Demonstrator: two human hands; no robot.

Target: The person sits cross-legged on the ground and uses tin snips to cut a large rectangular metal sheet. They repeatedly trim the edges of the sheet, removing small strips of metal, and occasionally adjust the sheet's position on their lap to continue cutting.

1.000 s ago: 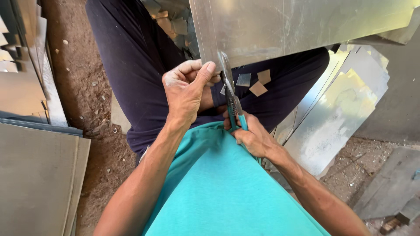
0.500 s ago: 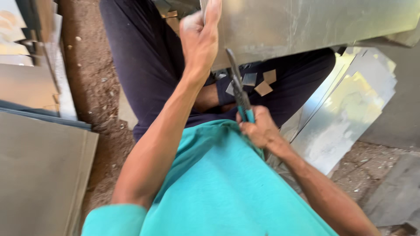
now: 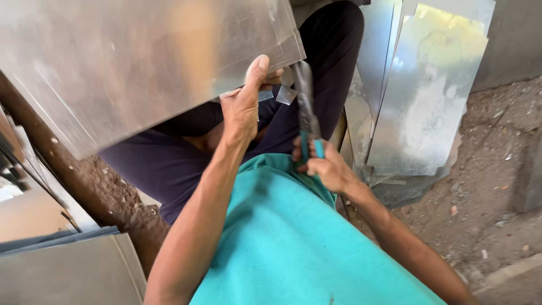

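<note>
A large shiny metal sheet (image 3: 130, 62) fills the upper left of the view, held over my lap. My left hand (image 3: 244, 104) grips its lower edge, thumb up against the face of the sheet. My right hand (image 3: 323, 164) is closed on the teal handles of tin snips (image 3: 305, 107), whose dark blades point up at the sheet's lower right corner. A small square offcut (image 3: 285, 95) hangs at the blades, just below that corner. My teal shirt and dark trousers lie below both hands.
More cut metal sheets (image 3: 429, 96) lean upright at the right, beside a grey wall (image 3: 511, 39). Stacked sheets (image 3: 62, 271) lie at the lower left. Dirt ground (image 3: 497, 186) with small debris spreads to the right.
The sheet has swung across to the left and now covers the upper left. My left hand has shifted along its edge. The snips stay at the sheet's corner in my right hand.
</note>
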